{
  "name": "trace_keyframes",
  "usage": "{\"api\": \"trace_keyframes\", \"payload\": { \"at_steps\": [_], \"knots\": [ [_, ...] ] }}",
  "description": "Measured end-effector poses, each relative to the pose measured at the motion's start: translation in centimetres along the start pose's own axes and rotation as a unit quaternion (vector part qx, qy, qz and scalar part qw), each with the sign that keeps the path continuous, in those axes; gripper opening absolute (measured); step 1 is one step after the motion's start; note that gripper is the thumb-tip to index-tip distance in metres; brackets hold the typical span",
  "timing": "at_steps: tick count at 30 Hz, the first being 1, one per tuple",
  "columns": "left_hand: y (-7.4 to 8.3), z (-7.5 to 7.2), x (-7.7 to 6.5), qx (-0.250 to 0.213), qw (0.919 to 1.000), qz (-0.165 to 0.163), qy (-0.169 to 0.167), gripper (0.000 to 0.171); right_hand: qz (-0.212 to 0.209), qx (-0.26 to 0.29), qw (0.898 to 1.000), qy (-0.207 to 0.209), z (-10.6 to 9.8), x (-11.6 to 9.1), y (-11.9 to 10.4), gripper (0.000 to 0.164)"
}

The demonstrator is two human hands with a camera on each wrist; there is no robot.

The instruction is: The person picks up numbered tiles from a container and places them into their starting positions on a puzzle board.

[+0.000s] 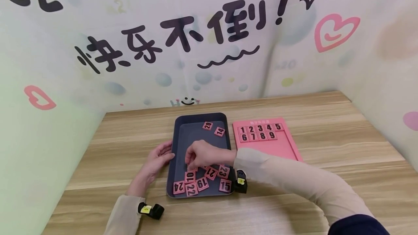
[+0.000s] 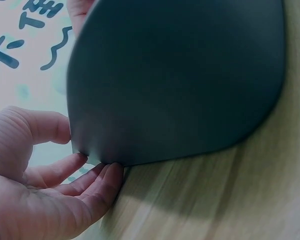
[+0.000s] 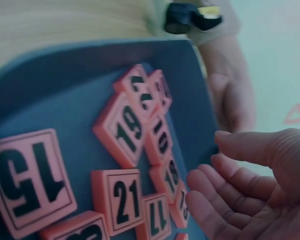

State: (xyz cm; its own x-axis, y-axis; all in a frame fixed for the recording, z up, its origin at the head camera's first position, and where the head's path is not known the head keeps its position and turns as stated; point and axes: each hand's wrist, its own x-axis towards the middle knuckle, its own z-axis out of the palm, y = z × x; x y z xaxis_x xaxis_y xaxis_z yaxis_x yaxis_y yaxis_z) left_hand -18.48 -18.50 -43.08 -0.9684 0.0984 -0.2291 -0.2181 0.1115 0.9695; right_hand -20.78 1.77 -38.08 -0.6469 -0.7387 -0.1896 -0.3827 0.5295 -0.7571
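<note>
A dark tray with pink number tiles lies on the table. My left hand holds its left rim, the thumb at the edge and the fingers against the outer wall. Over the tray, my right hand reaches down with thumb and fingers apart; no tile shows between them in the right wrist view. Its fingertips are close beside tile 18. Tile 10, tile 19, tile 21 and tile 15 lie at the near end.
Right of the tray lies a pink board with tiles 1 to 9 in two rows. Tile 20 and tile 14 lie at the tray's far end. Behind the wooden table hangs a printed cloth.
</note>
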Motion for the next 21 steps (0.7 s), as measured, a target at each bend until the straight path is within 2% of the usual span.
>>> {"api": "trace_keyframes", "payload": {
  "at_steps": [6, 11, 15, 19, 21],
  "knots": [
    [-0.1, 0.1, 0.0, -0.003, 1.0000, 0.006, 0.002, 0.052, 0.027, -0.073, 0.997, -0.021, 0.7, 0.2, -0.5, 0.007],
    [-0.2, 0.1, 0.1, -0.005, 0.9999, 0.005, 0.009, 0.052, 0.034, -0.127, 0.991, -0.018, 1.1, 0.3, -0.4, 0.008],
    [-0.3, 0.1, 0.1, -0.007, 0.9999, 0.003, 0.012, 0.052, 0.001, -0.160, 0.987, -0.021, 1.6, 0.3, -0.5, 0.012],
    [-0.3, 0.1, 0.1, -0.006, 0.9999, 0.003, 0.012, 0.052, -0.047, -0.220, 0.974, -0.019, 2.1, 0.4, -0.4, 0.018],
    [-0.3, 0.1, 0.1, -0.005, 0.9999, 0.003, 0.011, 0.052, -0.052, -0.235, 0.971, -0.019, 2.2, 0.4, -0.3, 0.018]
  ]
}}
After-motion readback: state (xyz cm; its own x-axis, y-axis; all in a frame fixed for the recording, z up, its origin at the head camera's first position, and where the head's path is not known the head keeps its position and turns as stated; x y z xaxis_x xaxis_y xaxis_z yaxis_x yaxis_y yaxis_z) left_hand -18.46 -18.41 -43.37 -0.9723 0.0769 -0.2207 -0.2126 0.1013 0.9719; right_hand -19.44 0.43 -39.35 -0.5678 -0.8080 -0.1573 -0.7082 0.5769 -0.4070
